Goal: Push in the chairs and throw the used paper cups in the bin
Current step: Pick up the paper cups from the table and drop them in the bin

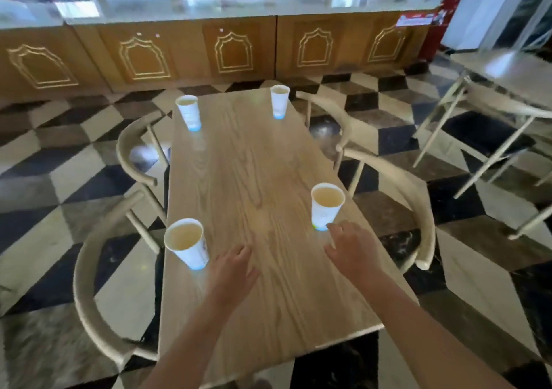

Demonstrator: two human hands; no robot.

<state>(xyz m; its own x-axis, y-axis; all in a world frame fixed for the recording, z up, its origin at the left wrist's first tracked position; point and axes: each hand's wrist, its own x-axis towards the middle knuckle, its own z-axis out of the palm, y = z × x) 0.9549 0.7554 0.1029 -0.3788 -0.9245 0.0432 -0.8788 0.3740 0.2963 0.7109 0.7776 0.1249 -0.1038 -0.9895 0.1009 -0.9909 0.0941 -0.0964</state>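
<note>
Several white paper cups stand upright on a long wooden table (254, 167): one near left (186, 243), one near right (325, 206), one far left (188, 112), one far right (280, 101). My left hand (231, 272) hovers over the table just right of the near left cup, fingers apart and holding nothing. My right hand (352, 249) is open too, its fingertips almost at the base of the near right cup. Curved-back wooden chairs stand at the table: near left (86, 287), far left (131, 149), near right (418, 206), far right (331, 113).
The floor is black, white and grey checkered tile. Wooden cabinets (233, 50) with a pale counter run along the far wall under windows. A second table (513, 71) with a chair stands at the right. No bin is in view.
</note>
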